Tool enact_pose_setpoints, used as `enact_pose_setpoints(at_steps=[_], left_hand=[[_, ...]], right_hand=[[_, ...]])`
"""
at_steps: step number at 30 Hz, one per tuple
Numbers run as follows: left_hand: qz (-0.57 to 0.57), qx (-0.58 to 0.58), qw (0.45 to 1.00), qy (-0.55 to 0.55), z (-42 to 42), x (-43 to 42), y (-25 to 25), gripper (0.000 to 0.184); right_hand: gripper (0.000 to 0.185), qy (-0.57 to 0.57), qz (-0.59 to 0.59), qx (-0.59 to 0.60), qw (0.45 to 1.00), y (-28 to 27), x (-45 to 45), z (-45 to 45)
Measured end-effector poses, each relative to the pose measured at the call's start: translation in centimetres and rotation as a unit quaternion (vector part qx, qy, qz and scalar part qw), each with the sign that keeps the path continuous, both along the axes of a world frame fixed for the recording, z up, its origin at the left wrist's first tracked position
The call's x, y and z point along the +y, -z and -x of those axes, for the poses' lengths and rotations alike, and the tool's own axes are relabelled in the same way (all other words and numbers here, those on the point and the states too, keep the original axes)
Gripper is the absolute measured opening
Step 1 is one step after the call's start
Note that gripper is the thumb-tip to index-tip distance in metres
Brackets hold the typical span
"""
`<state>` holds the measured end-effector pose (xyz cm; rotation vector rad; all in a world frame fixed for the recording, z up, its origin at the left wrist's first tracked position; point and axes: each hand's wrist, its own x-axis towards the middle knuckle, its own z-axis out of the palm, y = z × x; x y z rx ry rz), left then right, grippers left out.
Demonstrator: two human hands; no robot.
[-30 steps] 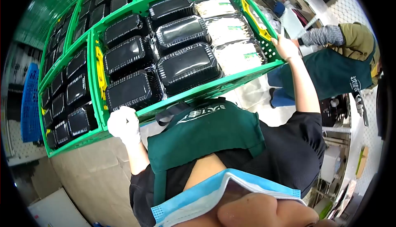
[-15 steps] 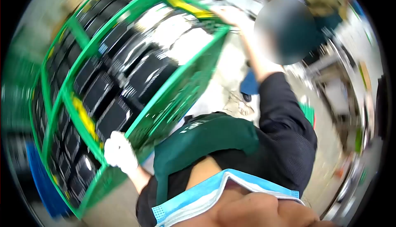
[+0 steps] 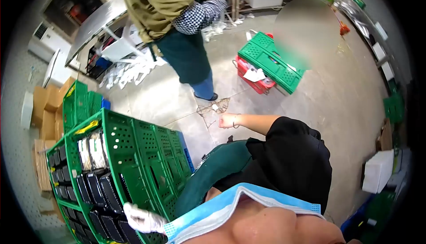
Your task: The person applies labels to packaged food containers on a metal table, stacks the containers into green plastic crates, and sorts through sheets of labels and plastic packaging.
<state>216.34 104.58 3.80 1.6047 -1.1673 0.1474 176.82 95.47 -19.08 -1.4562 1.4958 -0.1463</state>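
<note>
My left hand (image 3: 141, 218), in a white glove, is at the edge of the top green crate (image 3: 133, 155), beside black lidded boxes (image 3: 109, 191); whether it grips the rim cannot be made out. White packs with clear wrap (image 3: 93, 151) lie at the crate's far end. More crates are stacked below and stand alongside. My right hand (image 3: 228, 121) is bare, with a thin band at the wrist. Its fingers are curled in over the floor, away from the crates, and nothing shows in them.
A co-worker in a green apron (image 3: 184, 53) stands ahead near a metal table (image 3: 95, 22). On the floor, a green crate (image 3: 270, 62) rests on a red basket (image 3: 253, 78). Cardboard boxes (image 3: 49, 111) are at the left, a white box (image 3: 378, 171) at the right.
The view has turned right, and the crates now lie at the lower left. My right hand has let go of the crate's far rim. My left hand remains near the crate's edge.
</note>
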Motion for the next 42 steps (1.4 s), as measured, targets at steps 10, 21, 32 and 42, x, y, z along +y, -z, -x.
enact_pose_setpoints(at_steps=[10, 21, 32, 42], left_hand=[[-0.507, -0.128, 0.664, 0.535, 12.6, -1.9, 9.2, 0.051], [-0.520, -0.368, 0.528, 0.562, 16.3, -0.7, 14.3, 0.053], [-0.424, -0.446, 0.428, 0.662, 42.7, 8.2, 18.8, 0.049], [-0.517, -0.420, 0.417, 0.618, 60.2, 9.2, 32.1, 0.044]], right_hand=[[0.022, 0.272, 0.129, -0.014, 0.954, 1.9, 16.4, 0.7], [0.024, 0.388, -0.007, 0.024, 0.921, 1.6, 33.4, -2.5], [0.026, 0.537, 0.041, -0.013, 0.843, 2.8, 48.4, 15.7], [0.027, 0.585, 0.085, 0.016, 0.807, -2.1, 53.8, 39.4]])
